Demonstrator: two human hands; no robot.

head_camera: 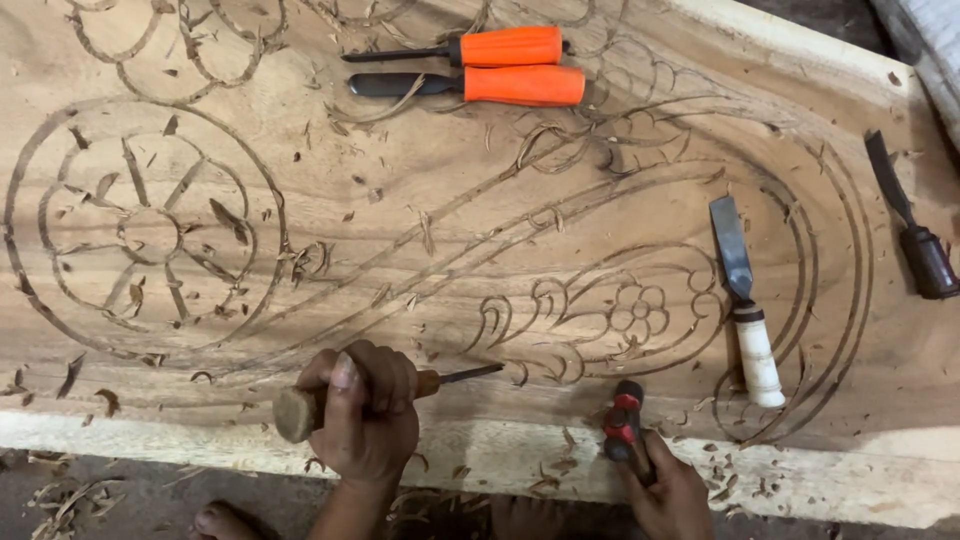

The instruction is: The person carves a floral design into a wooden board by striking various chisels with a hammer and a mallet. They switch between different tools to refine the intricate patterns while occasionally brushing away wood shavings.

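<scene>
**Carved slab with a chisel laid to the cut**

A broad wooden slab (480, 200) fills the view, its pale surface scored with dark incised lines and strewn with curled shavings; below its near edge a strip of dusty floor (120, 495) is seen.

Nearest the viewer, the left hand (365, 415) is closed in a fist around a wooden-handled chisel (400, 390), which is held almost level, its blunt butt sticking out to the left of the fist and its thin dark blade reaching right, the tip resting on the slab by a small carved scroll. Just to the right, near the slab's front edge, the right hand (665, 495) is wrapped around the shaft of a small mallet (625, 425) with a red and black head; the head is raised clear of the chisel and is kept apart from it.

Beyond the right hand a carved flower (638, 310) set in curling scrollwork is seen, and to the right of it a flat chisel with a white handle (745, 300) is laid on the wood. Farther right a dark-handled chisel (910, 225) is lying near the slab's edge.

Beyond the left hand, and to its left, a large carved wheel pattern (145, 230) is cut into the surface. At the far side, two orange-handled tools (500, 65) are laid side by side, well apart from both hands.
</scene>
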